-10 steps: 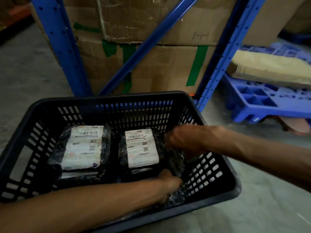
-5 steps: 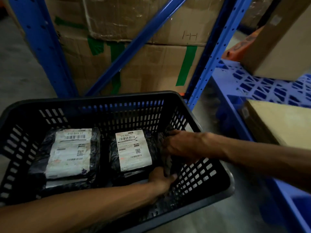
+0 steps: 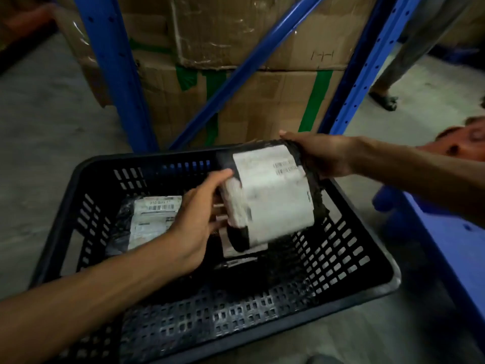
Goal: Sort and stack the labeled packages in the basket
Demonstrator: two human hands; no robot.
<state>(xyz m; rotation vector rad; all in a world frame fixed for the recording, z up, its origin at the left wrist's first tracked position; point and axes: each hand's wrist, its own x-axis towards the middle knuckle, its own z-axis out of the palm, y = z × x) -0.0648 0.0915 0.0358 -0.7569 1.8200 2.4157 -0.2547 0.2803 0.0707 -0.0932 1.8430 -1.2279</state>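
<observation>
The person holds a black plastic-wrapped package with a large white shipping label (image 3: 273,195) above the black slotted plastic basket (image 3: 362,261). The left hand (image 3: 202,216) clasps its left end, and the right hand (image 3: 320,156) pinches its upper right corner. The label is blurred, so its text cannot be read. A second black labelled package (image 3: 152,219) lies flat at the basket's left side. Behind stand blue steel rack posts (image 3: 112,74) and taped cardboard boxes (image 3: 262,106).
</observation>
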